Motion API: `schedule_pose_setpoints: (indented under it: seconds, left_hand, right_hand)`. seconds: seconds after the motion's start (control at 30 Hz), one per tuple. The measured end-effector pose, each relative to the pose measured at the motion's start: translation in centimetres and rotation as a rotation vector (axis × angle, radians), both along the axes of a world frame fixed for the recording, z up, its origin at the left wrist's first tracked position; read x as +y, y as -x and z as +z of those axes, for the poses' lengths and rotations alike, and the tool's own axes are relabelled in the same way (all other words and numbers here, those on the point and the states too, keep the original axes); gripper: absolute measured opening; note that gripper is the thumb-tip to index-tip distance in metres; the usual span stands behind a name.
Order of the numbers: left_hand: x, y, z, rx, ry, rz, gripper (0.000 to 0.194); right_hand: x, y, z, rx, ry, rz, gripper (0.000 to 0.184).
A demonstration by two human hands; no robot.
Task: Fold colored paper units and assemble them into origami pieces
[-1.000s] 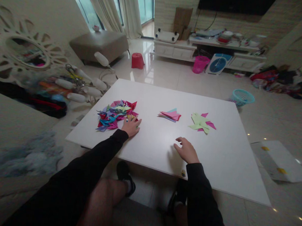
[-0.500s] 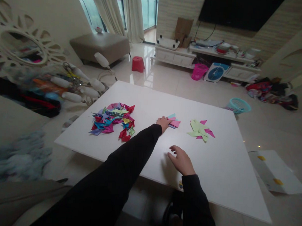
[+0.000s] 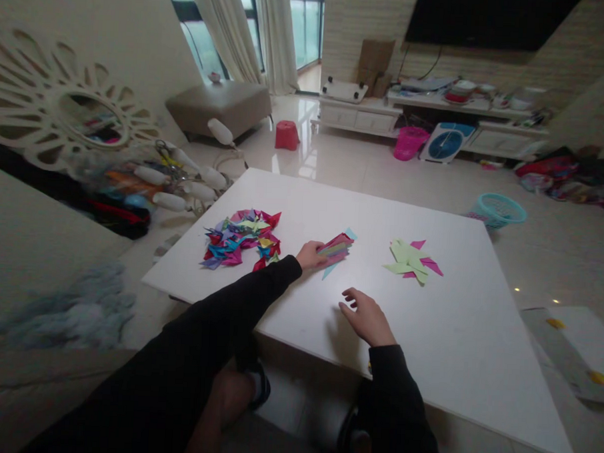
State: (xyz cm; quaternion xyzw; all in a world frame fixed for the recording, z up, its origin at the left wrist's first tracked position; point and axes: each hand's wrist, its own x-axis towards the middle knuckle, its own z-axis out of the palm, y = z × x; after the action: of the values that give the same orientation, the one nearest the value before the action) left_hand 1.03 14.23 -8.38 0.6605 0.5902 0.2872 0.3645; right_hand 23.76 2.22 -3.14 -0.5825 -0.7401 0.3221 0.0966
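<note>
My left hand point(image 3: 311, 255) is closed around a bundle of folded paper pieces point(image 3: 337, 248) in pink, red and grey-green, tilted up a little. Light blue paper point(image 3: 329, 270) shows beneath the bundle on the white table point(image 3: 298, 306). Nearer to me, my right hand point(image 3: 365, 316) hovers over the tabletop with its fingers apart and nothing in them. Right of the bundle lies a pile of light green and magenta folded papers point(image 3: 409, 258). On the table's left side sits a heap of many-coloured folded paper figures point(image 3: 239, 236), partly behind my left sleeve.
White lamp arms point(image 3: 198, 190) and a flower-shaped mirror frame point(image 3: 42, 101) stand past the table's left edge. Beyond the table are a red stool point(image 3: 286, 135), a pink basket point(image 3: 409, 144) and a fan point(image 3: 444, 143). A turquoise basket point(image 3: 499, 212) stands by the far right corner.
My left hand has gone from lying over the paper stack to gripping it and tipping it up, showing its layered edges. My right hand has barely moved. The view has shifted slightly.
</note>
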Motion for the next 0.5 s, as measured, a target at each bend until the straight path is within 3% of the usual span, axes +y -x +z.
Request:
schedule_pose_setpoints:
  seconds: [0.1,0.2,0.3,0.37,0.5]
  left_hand:
    - [-0.2,2.6,1.6,-0.105,0.053,0.037,0.033]
    - [0.3,6.8,3.8,-0.181,0.061,0.100,0.039]
    - [1.0,12.9,6.2,-0.203,-0.007,0.242,0.049]
    - [1.1,17.5,7.5,-0.144,-0.131,0.431,0.049]
    - [0.0,24.9,8.3,0.019,-0.130,0.631,0.054]
  right_hand:
    - [0.0,0.3,-0.3,0.001,0.003,0.025,0.024]
    - [0.0,0.2,-0.6,-0.005,0.006,0.040,0.024]
    - [0.0,0.0,-0.9,-0.021,0.012,0.045,0.025]
    - [0.0,0.0,-1.0,-0.035,0.022,0.048,0.026]
    - [0.0,0.5,-1.3,-0.049,0.038,0.060,0.027]
